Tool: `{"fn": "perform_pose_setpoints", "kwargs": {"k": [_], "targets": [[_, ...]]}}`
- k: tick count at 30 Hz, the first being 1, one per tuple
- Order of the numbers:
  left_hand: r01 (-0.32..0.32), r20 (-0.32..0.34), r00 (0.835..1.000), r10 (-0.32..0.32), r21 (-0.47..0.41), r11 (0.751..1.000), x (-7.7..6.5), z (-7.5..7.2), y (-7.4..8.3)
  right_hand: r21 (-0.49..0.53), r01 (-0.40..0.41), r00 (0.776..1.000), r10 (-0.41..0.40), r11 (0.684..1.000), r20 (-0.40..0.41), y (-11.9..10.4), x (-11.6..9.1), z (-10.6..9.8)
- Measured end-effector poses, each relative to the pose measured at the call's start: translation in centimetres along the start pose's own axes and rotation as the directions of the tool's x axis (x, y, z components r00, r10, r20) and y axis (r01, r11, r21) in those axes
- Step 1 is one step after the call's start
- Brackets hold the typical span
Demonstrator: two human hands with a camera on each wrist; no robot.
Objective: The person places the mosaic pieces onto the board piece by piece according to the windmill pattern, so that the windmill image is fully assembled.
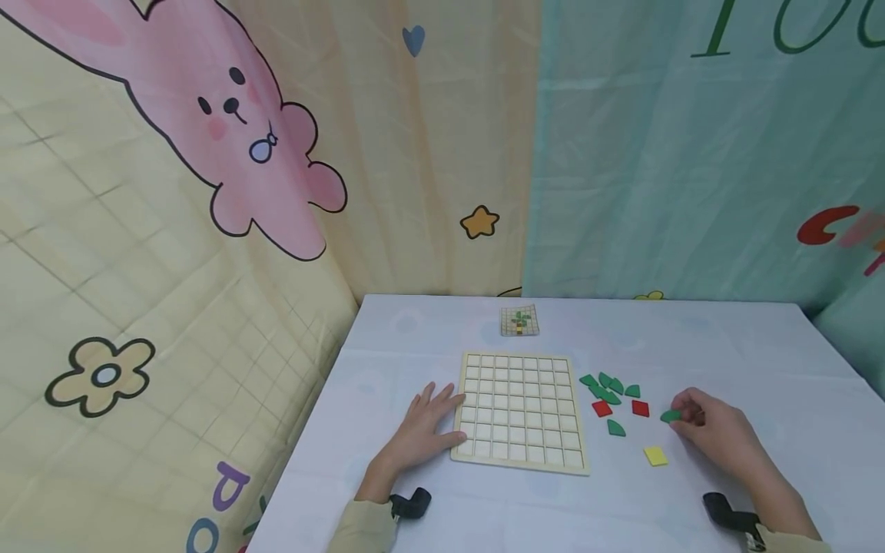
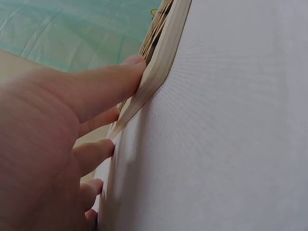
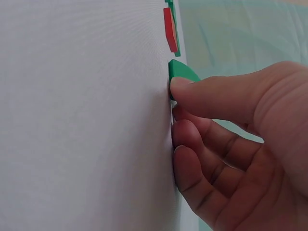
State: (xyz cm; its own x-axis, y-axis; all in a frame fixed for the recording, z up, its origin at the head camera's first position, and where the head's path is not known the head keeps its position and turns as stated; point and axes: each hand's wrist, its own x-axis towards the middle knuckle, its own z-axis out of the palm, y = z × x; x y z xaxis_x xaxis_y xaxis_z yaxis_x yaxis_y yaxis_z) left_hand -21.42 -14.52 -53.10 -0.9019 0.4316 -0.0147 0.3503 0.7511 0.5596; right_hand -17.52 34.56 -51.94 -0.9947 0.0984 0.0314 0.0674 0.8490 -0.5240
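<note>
Touching one wooden grid (image 1: 518, 412), my left grip (image 1: 422, 432) spreads; right grip (image 1: 715, 432) pinches one green wedge (image 1: 668, 415) near two red squares (image 1: 640, 408).

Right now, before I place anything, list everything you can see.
Gridded board: one, pale, mid-table
Patterned card: one, pale multicoloured, beyond the board
Loose green pieces: several, exact count unclear where they crowd, right of the board
Red pieces: two, among the greens
Yellow piece: one, nearer the person
Held green piece: one, in the right hand
Table: one, white, beneath these
Printed backdrop: cream and teal, behind and left
Wrist devices: two, black, one per wrist
Sleeves: two, beige, bottom edge
Left hand: one, bare, touching the board's left edge
Right hand: one, bare, pinching the held green piece
</note>
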Motion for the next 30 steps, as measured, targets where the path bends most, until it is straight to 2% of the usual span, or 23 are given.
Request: {"fn": "perform_pose_setpoints", "kwargs": {"k": [7, 15, 24, 30], "targets": [[-0.01, 0.004, 1.0, 0.01, 0.012, 1.0, -0.1, 0.0, -0.3, 0.028, 0.003, 1.0, -0.003, 1.0, -0.006, -0.4, 0.0, 0.1], [-0.093, 0.02, 0.995, 0.093, 0.016, 0.996, -0.2, -0.1, -0.3, 0.051, -0.027, 1.0, 0.027, 0.998, 0.004, -0.6, 0.1, 0.0], [-0.058, -0.025, 0.998, 0.059, 0.04, 0.998, -0.1, 0.3, 0.4, 0.051, 0.0, 1.0, 0.0, 0.999, -0.011, -1.8, 0.2, -0.1], [-0.035, -0.056, 0.998, 0.037, 0.051, 0.998, -0.4, 0.4, 1.0, 0.056, 0.059, 0.998, -0.058, 0.997, -0.02, -3.2, 0.7, -0.4]]}}
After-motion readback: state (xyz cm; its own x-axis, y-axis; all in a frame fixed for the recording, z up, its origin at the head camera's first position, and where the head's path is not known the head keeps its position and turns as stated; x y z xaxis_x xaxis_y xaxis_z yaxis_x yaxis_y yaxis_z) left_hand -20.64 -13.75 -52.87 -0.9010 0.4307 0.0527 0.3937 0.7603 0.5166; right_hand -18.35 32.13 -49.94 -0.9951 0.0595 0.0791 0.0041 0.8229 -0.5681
